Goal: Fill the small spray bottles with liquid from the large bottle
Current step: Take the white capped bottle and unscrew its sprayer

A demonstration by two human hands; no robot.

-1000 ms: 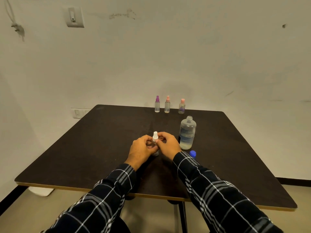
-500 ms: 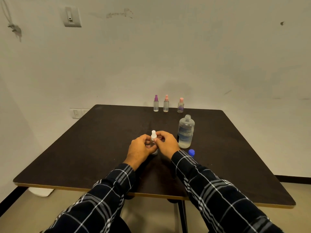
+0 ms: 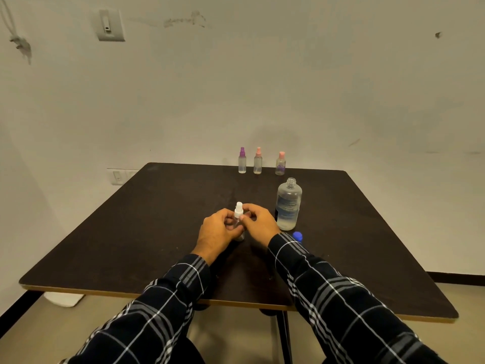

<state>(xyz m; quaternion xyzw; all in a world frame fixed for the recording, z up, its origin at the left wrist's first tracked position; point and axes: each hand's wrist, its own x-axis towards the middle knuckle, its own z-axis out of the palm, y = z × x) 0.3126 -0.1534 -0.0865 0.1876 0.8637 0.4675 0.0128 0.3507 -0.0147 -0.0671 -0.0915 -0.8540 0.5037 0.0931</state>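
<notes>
We look down on a dark table (image 3: pixel 126 232) where both hands meet near the middle around 1 small spray bottle (image 3: pixel 238 224). The bottle stands upright on the tabletop, its white spray top (image 3: pixel 239 209) rising above the fingers. The left hand (image 3: pixel 217 231) curls its fingers and thumb round the clear body from the left side, gripping it. The right hand (image 3: pixel 259 223) pinches the bottle just below the white top with thumb and fingertips, its other fingers curled over; we cannot tell how much liquid is in the bottle. Just beside the right hand, further right, the large bottle (image 3: pixel 288 206) stands upright with its neck uncapped and clear liquid in its lower part. A blue cap (image 3: pixel 297 235) lies on the table near its base, touching the edge of the right plaid sleeve (image 3: pixel 328 290) as we see it. Well apart from the hands, 3 more small bottles stand in a row at the far edge: a purple-topped bottle (image 3: pixel 242 162), a pink-topped bottle (image 3: pixel 258 162) and a squat pink-topped bottle (image 3: pixel 280 164).
</notes>
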